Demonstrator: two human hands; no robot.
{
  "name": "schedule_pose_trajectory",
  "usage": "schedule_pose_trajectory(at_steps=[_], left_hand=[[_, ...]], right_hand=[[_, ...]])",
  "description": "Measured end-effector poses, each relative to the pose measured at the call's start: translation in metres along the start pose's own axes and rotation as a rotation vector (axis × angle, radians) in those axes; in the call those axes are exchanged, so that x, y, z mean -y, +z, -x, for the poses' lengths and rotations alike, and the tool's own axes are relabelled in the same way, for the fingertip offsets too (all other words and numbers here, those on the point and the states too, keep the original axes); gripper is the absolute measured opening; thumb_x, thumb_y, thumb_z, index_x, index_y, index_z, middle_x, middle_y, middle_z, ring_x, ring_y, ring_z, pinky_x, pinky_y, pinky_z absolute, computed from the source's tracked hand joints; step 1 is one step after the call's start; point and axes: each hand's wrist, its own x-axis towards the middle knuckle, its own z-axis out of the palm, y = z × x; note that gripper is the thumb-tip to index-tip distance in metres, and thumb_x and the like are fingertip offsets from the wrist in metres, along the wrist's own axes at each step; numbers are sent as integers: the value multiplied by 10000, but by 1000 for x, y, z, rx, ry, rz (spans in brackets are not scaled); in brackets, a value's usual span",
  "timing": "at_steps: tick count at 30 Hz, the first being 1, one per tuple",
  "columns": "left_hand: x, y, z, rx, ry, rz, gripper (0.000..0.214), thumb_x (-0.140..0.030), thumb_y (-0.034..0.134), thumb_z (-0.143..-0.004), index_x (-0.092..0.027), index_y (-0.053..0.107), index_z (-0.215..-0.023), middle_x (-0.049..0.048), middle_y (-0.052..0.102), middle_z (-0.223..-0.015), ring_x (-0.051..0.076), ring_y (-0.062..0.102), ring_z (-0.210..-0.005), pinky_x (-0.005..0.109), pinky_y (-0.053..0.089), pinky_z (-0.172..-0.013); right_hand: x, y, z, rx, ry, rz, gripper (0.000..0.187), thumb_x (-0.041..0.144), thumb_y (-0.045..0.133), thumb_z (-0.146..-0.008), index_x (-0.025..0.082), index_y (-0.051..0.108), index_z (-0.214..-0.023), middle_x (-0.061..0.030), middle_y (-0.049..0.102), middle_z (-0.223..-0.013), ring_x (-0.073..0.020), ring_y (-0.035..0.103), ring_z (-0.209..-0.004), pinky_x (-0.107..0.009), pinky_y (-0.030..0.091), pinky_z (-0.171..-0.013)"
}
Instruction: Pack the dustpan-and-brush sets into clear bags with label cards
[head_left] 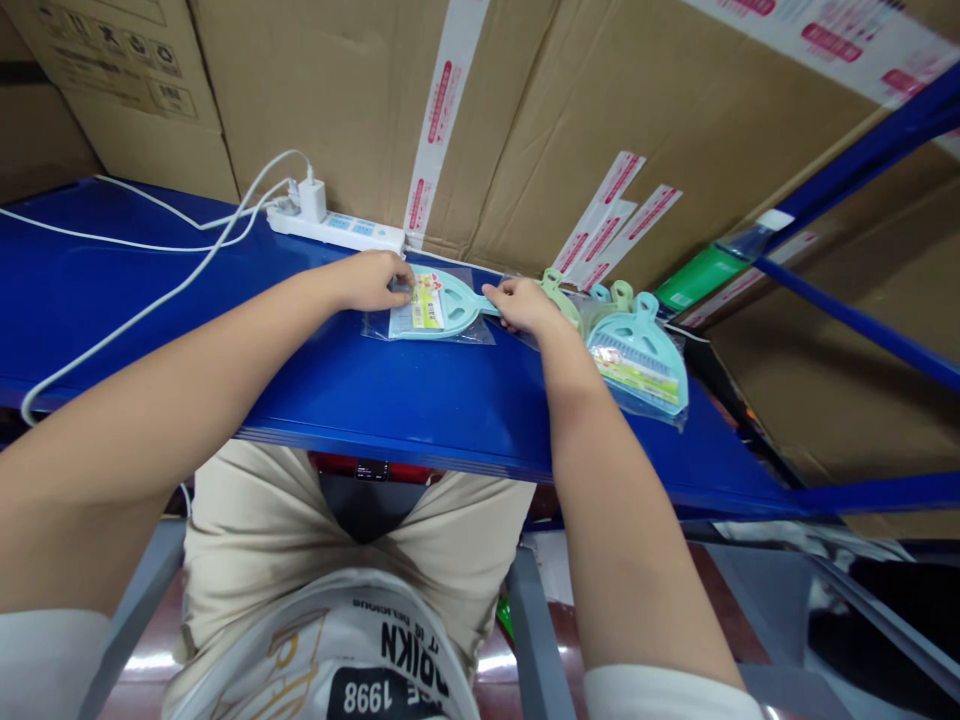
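A small light-blue dustpan set in a clear plastic bag (439,305) lies flat on the blue shelf (375,395) in front of me. My left hand (371,280) is curled on the bag's left end, fingers pressed on its edge. My right hand (525,303) pinches the handle end of the same bag on the right. Just right of that hand rests a pile of similar bagged dustpan sets (637,350), blue and pale green, with their handles pointing toward the back.
A white power strip (337,228) with a plugged-in charger and white cables (150,290) lies at the back left of the shelf. Taped cardboard boxes (525,110) stand behind. A blue rack strut (847,320) and a green packet (697,277) are at the right.
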Motion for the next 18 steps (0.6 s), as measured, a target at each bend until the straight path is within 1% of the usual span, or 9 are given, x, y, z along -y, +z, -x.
schedule_pose_trajectory(at_steps=[4,6,8,10,13,16,18], left_hand=[[-4,1,-1,16,7,-18,598,-334,533,-985,-201,718,-1537,131,664,-1582,314,622,-1472,407,424,-1292],[-4,2,-1,13,-13,-16,604,-351,523,-991,-236,706,-1555,114,616,-1637,333,564,-1532,450,397,-1319],[-2,2,-1,8,-23,-11,607,-358,522,-985,-252,710,-1552,106,595,-1661,338,539,-1553,471,385,-1330],[2,2,0,1,-11,-1,608,-356,534,-968,-240,731,-1531,112,625,-1633,324,571,-1522,446,388,-1326],[5,-2,1,12,-7,25,624,-361,560,-934,-209,750,-1509,109,701,-1541,294,657,-1421,375,447,-1263],[7,-8,4,51,-67,41,622,-368,583,-913,-206,758,-1488,82,772,-1435,272,719,-1322,336,502,-1175],[8,-12,5,79,-110,43,601,-371,608,-904,-210,771,-1460,67,810,-1357,266,747,-1265,322,519,-1134]], right_hand=[[0,0,-1,-4,2,-14,490,336,596,-1154,251,461,-691,69,464,-461,-110,456,-428,-245,358,-516],[0,0,-1,-4,4,-15,487,335,604,-1152,251,464,-693,70,468,-458,-108,459,-422,-239,358,-514],[-1,0,-1,0,3,-18,490,331,608,-1150,248,464,-688,72,466,-454,-104,460,-416,-231,363,-514],[-1,0,-2,6,4,-34,493,328,609,-1149,247,464,-685,73,459,-448,-101,455,-407,-226,363,-505],[-1,0,-1,11,29,-105,483,320,617,-1145,246,475,-689,78,444,-436,-96,422,-391,-220,340,-475],[0,-1,1,16,83,-225,479,291,630,-1139,236,488,-685,86,431,-432,-76,396,-386,-197,325,-450],[2,-3,4,17,123,-308,486,245,642,-1131,225,488,-670,88,434,-439,-60,407,-396,-169,349,-449]])
